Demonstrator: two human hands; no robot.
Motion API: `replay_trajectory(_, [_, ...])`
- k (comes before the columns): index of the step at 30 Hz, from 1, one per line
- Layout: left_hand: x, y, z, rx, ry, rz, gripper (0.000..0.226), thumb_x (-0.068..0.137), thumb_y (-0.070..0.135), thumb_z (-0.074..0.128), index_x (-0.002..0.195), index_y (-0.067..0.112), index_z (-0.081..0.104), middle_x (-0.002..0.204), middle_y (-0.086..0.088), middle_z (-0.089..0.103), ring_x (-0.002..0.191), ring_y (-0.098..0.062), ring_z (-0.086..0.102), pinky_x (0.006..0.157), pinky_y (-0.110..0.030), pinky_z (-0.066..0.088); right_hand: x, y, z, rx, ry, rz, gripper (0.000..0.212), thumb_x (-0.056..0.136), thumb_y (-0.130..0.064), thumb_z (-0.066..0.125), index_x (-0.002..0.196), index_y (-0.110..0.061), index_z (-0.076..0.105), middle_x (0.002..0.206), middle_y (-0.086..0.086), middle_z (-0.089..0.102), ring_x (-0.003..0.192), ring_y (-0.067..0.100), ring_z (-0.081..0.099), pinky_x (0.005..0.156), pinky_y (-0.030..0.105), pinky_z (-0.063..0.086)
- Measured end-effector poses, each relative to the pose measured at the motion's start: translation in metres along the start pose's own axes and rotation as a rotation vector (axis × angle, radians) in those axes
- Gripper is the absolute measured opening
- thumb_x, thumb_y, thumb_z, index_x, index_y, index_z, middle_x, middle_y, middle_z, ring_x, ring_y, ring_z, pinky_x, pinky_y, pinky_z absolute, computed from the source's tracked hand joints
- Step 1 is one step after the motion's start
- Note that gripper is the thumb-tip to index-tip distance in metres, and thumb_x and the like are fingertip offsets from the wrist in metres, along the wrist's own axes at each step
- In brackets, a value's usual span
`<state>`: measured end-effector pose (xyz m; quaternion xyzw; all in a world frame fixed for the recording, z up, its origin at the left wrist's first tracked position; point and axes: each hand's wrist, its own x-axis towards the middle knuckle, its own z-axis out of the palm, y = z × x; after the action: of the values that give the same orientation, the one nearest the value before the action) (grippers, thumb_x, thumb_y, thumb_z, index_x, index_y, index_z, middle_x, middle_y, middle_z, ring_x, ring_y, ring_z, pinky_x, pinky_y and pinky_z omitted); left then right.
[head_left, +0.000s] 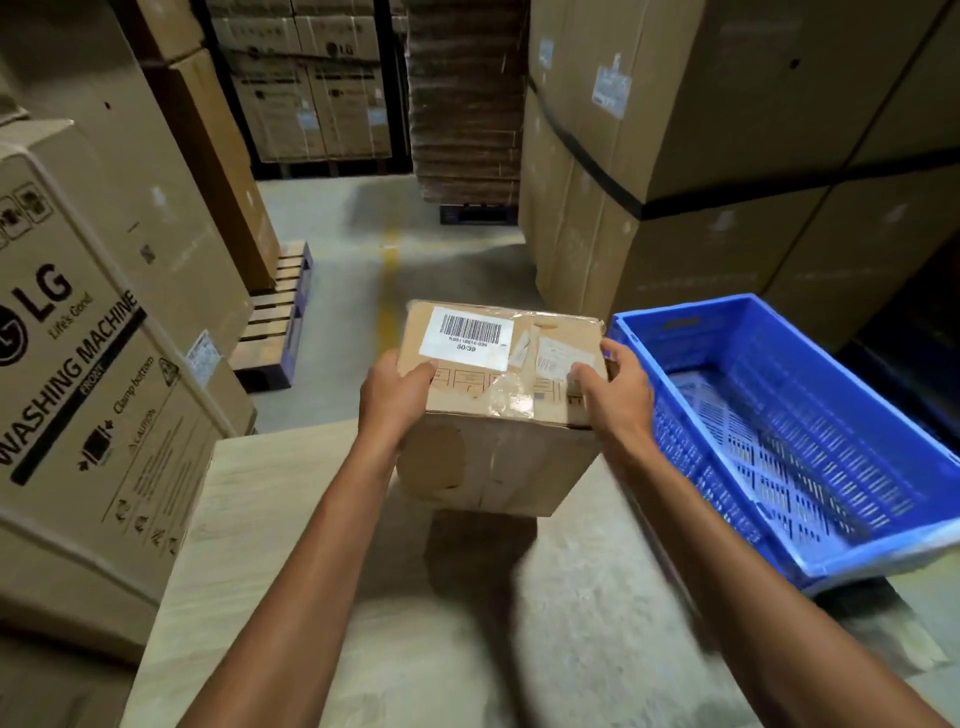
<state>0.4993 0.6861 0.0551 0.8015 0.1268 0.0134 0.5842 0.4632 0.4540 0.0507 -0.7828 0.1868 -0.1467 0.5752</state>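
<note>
A small brown cardboard box (493, 441) with a white barcode label on top is held above a pale wooden table (291, 545). My left hand (392, 400) grips the box's left top edge, thumb on the lid. Gripping the right top edge is my right hand (615, 384), its fingers curled over the corner. The box casts a dark shadow on the table below it. A blue perforated plastic crate (883, 551) sits empty on the table just right of the box.
A large washing machine carton (88, 395) stands at the left. Tall stacked cartons (701, 156) rise at the right behind the crate. A wooden pallet (280, 317) lies on the concrete floor, where a yellow line (388, 291) runs down the aisle.
</note>
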Motion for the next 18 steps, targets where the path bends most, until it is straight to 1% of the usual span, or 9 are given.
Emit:
replay_trajectory(1, [-0.002, 0.013, 0.009, 0.019, 0.03, 0.037, 0.042, 0.075, 0.048, 0.054, 0.11, 0.027, 0.065, 0.108, 0.001, 0.072, 0.098, -0.025, 0.069, 0.088, -0.046, 0.058, 0.009, -0.004, -0.009, 0.013, -0.004, -0.02, 0.052, 0.093, -0.018, 0.065, 0.142, -0.02, 0.049, 0.128, -0.002, 0.062, 0.093, 0.003, 0.064, 0.062, 0.008, 0.051])
replay_trajectory(2, [-0.005, 0.027, 0.02, 0.028, 0.059, 0.071, 0.042, 0.078, 0.046, 0.054, 0.113, 0.025, 0.065, 0.109, -0.001, 0.072, 0.098, -0.026, 0.068, 0.087, -0.045, 0.058, 0.019, -0.009, -0.02, 0.03, -0.014, -0.045, 0.053, 0.091, -0.016, 0.066, 0.142, -0.02, 0.05, 0.125, -0.004, 0.063, 0.094, 0.002, 0.063, 0.06, 0.005, 0.047])
replay_trajectory(3, [-0.006, 0.04, 0.031, 0.032, 0.087, 0.095, 0.041, 0.081, 0.043, 0.055, 0.115, 0.023, 0.065, 0.11, -0.002, 0.072, 0.098, -0.026, 0.068, 0.087, -0.045, 0.058, 0.03, -0.014, -0.031, 0.042, -0.022, -0.073, 0.055, 0.088, -0.016, 0.067, 0.141, -0.02, 0.051, 0.123, -0.004, 0.064, 0.099, 0.006, 0.064, 0.064, 0.005, 0.045])
replay_trajectory(5, [-0.01, 0.067, 0.054, 0.009, 0.113, 0.119, 0.044, 0.08, 0.044, 0.053, 0.116, 0.022, 0.065, 0.111, -0.002, 0.072, 0.098, -0.026, 0.068, 0.087, -0.045, 0.058, 0.053, -0.029, -0.059, 0.039, -0.045, -0.124, 0.059, 0.085, -0.016, 0.069, 0.141, -0.022, 0.053, 0.121, -0.006, 0.066, 0.11, 0.013, 0.064, 0.078, 0.016, 0.049])
replay_trajectory(8, [-0.018, 0.111, 0.094, -0.064, 0.126, 0.154, 0.046, 0.074, 0.048, 0.05, 0.114, 0.029, 0.062, 0.111, 0.002, 0.072, 0.098, -0.024, 0.069, 0.088, -0.047, 0.058, 0.092, -0.053, -0.111, 0.06, -0.084, -0.209, 0.056, 0.083, -0.017, 0.07, 0.136, -0.026, 0.057, 0.118, -0.01, 0.069, 0.11, 0.01, 0.065, 0.093, 0.033, 0.055])
replay_trajectory(11, [-0.027, 0.156, 0.138, -0.149, 0.137, 0.214, 0.036, 0.074, 0.046, 0.051, 0.105, 0.029, 0.06, 0.108, 0.003, 0.072, 0.098, -0.022, 0.069, 0.089, -0.048, 0.058, 0.129, -0.079, -0.168, 0.097, -0.08, -0.294, 0.048, 0.08, -0.016, 0.071, 0.123, -0.035, 0.061, 0.11, -0.015, 0.071, 0.107, 0.007, 0.067, 0.09, 0.032, 0.057])
replay_trajectory(13, [-0.033, 0.185, 0.166, -0.209, 0.152, 0.254, 0.038, 0.072, 0.045, 0.053, 0.104, 0.025, 0.062, 0.105, 0.002, 0.073, 0.097, -0.023, 0.07, 0.089, -0.049, 0.057, 0.152, -0.093, -0.205, 0.128, -0.062, -0.347, 0.043, 0.078, -0.017, 0.07, 0.113, -0.041, 0.062, 0.107, -0.017, 0.072, 0.104, 0.004, 0.067, 0.092, 0.034, 0.057])
replay_trajectory(16, [-0.043, 0.223, 0.21, -0.262, 0.177, 0.311, 0.047, 0.072, 0.041, 0.054, 0.113, 0.022, 0.065, 0.105, 0.001, 0.073, 0.096, -0.022, 0.07, 0.088, -0.048, 0.058, 0.181, -0.106, -0.255, 0.174, -0.041, -0.404, 0.047, 0.081, -0.011, 0.069, 0.117, -0.04, 0.06, 0.102, -0.021, 0.069, 0.102, -0.003, 0.066, 0.089, 0.027, 0.056])
replay_trajectory(18, [-0.05, 0.241, 0.239, -0.297, 0.184, 0.339, 0.054, 0.069, 0.045, 0.056, 0.115, 0.02, 0.066, 0.104, 0.001, 0.074, 0.096, -0.022, 0.07, 0.087, -0.048, 0.058, 0.197, -0.108, -0.285, 0.186, -0.011, -0.426, 0.045, 0.083, -0.011, 0.068, 0.116, -0.041, 0.059, 0.098, -0.026, 0.067, 0.099, -0.008, 0.064, 0.087, 0.026, 0.055])
